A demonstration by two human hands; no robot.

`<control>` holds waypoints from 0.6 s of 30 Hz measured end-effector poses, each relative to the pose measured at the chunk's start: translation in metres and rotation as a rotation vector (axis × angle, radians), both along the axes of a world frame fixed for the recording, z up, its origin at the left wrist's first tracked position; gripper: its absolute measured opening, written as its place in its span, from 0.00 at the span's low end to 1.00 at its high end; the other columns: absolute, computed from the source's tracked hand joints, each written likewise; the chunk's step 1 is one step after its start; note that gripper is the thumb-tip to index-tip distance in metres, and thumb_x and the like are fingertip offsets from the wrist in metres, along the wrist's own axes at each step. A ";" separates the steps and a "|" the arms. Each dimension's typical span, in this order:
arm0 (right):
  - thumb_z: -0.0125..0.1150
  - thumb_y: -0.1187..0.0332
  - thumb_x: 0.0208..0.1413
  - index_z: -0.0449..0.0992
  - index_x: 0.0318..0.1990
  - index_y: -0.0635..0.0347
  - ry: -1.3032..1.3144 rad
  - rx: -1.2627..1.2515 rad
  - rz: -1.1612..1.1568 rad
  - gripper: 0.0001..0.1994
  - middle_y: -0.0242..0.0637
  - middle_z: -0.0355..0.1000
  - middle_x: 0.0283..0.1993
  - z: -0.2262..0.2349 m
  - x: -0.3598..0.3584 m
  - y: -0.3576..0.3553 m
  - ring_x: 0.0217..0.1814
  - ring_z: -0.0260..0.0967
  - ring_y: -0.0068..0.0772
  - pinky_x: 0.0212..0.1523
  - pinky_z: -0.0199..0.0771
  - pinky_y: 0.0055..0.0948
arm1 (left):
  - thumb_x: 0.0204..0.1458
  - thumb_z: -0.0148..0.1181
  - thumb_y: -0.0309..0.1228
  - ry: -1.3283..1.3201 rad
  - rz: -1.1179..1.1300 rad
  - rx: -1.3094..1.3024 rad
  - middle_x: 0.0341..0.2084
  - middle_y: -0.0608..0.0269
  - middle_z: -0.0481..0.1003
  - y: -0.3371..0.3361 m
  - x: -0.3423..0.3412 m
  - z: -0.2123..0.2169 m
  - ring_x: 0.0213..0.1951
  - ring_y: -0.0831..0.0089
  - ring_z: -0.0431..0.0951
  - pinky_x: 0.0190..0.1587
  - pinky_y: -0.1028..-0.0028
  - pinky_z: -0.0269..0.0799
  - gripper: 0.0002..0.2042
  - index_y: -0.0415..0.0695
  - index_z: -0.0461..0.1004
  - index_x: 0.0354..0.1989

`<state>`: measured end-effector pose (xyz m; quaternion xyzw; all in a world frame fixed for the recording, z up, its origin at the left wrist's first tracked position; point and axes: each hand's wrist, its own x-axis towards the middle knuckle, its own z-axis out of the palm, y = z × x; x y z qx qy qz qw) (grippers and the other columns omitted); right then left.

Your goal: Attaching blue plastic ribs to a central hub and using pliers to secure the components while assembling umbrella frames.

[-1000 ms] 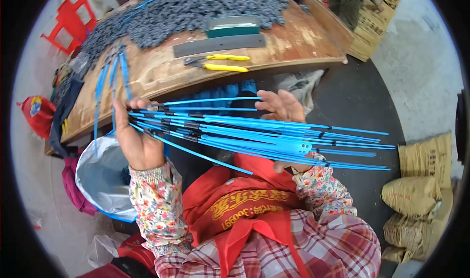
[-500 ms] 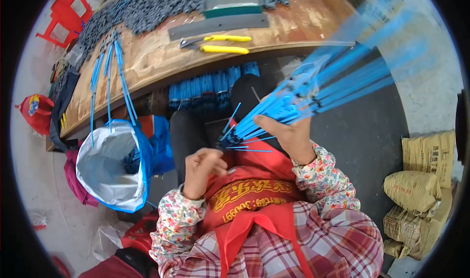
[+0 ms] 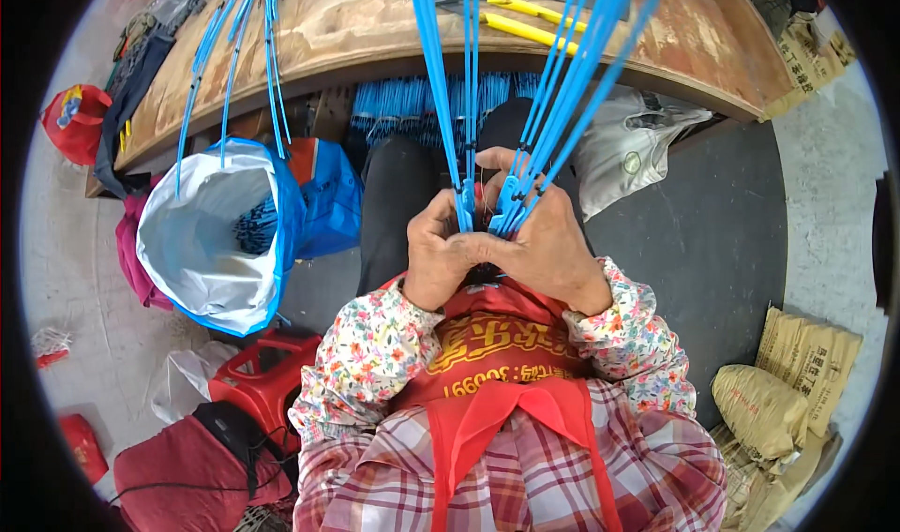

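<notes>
Both my hands are together in front of the red apron, gripping the lower ends of long thin blue plastic strips. My left hand (image 3: 433, 260) has its fingers closed on a narrower group of strips (image 3: 439, 82). A thicker group of strips (image 3: 579, 68) leans to the right out of my right hand (image 3: 560, 255), which is wrapped round its base. Small black bits sit on the strips just above my fingers. The two groups spread apart upward in a V, past the top of the picture. My thumbs meet below; the strips' bottom ends are partly hidden by my hands.
Ahead stands a wooden table (image 3: 366, 26) with yellow-handled pliers (image 3: 534, 33) and blue strips (image 3: 230, 73) hanging off its edge. At left is an open blue-and-white bag (image 3: 202, 284) beside a red stool (image 3: 253, 377). Brown paper sacks (image 3: 764, 410) lie at right.
The blue bundle swung from the upper right to nearly upright and now stands split into two groups. My left hand, previously apart from it, has joined the right hand. The view has shifted.
</notes>
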<state>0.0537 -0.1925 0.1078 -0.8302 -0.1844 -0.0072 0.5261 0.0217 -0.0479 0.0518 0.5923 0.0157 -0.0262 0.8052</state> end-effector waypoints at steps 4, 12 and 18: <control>0.74 0.53 0.38 0.66 0.51 0.68 0.098 0.127 0.190 0.37 0.36 0.71 0.38 0.007 0.009 -0.012 0.38 0.67 0.24 0.41 0.68 0.26 | 0.44 0.69 0.40 -0.091 -0.053 -0.119 0.32 0.63 0.73 0.015 0.008 -0.005 0.33 0.75 0.74 0.36 0.77 0.70 0.25 0.35 0.70 0.44; 0.65 0.47 0.47 0.62 0.55 0.65 0.080 0.635 0.144 0.35 0.33 0.67 0.39 -0.027 0.019 -0.009 0.42 0.64 0.24 0.46 0.64 0.25 | 0.48 0.61 0.50 -0.260 -0.426 -0.403 0.27 0.59 0.72 0.061 0.032 -0.025 0.29 0.75 0.71 0.28 0.77 0.67 0.25 0.35 0.72 0.35; 0.59 0.43 0.50 0.65 0.49 0.68 0.532 0.641 0.488 0.33 0.36 0.68 0.40 -0.052 -0.005 0.008 0.42 0.65 0.24 0.44 0.64 0.25 | 0.52 0.58 0.42 -0.405 -0.222 -0.415 0.19 0.58 0.70 0.064 0.021 -0.033 0.21 0.74 0.67 0.23 0.75 0.64 0.18 0.36 0.71 0.28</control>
